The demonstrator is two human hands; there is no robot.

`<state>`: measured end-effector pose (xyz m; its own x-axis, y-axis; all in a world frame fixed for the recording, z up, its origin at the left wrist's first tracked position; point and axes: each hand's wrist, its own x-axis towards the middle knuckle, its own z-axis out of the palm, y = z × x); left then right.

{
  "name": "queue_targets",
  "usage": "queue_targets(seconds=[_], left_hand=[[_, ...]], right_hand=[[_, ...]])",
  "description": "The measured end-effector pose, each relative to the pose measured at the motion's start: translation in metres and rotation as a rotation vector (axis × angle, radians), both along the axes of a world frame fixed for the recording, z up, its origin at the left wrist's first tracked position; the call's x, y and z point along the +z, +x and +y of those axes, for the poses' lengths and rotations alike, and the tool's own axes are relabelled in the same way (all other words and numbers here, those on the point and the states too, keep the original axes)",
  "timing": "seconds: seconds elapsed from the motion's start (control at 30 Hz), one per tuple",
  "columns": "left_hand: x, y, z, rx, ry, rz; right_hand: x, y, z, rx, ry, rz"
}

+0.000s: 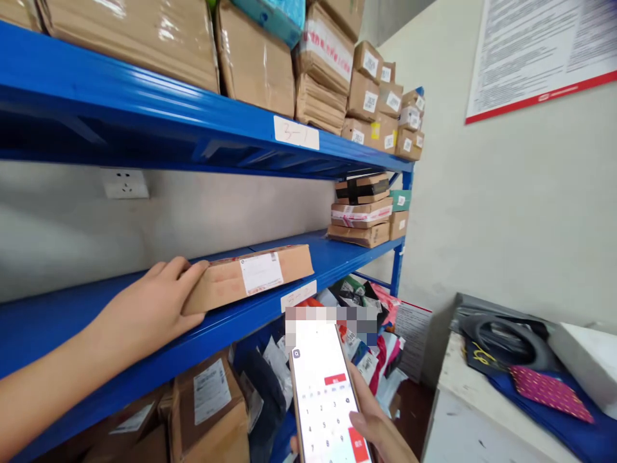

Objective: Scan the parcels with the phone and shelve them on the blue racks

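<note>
On the middle blue shelf point(337, 257) lies a long, flat cardboard box point(296, 262) with a white label on its front side. My left hand point(161, 302) is closed around the box's left end, thumb low on the front and fingers over the top. A smartphone point(318, 366), its screen lit with a number keypad and red buttons, is held upright in my right hand point(373, 418). The right thumb rests at the screen's right edge by the keypad. Part of the phone's top is blurred out.
Cardboard boxes point(255, 61) line the upper shelf, and a small stack of boxes point(361, 215) stands at the middle shelf's far end. Below are a larger carton point(207, 411) and several bagged parcels point(366, 296). A white cabinet point(448, 399) with a cloth pouch stands right.
</note>
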<state>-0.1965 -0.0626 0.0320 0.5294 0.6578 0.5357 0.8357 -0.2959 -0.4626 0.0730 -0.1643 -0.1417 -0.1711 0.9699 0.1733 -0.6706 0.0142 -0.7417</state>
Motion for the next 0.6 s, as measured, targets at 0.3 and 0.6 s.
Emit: queue_targets(seconds=[0.3, 0.6], left_hand=[[-0.015, -0.013, 0.013, -0.034, 0.095, 0.090], [-0.035, -0.026, 0.024, -0.153, 0.191, -0.055]], right_hand=[[0.007, -0.010, -0.008, -0.015, -0.072, 0.098], [-0.002, -0.021, 0.008, 0.125, 0.087, 0.071]])
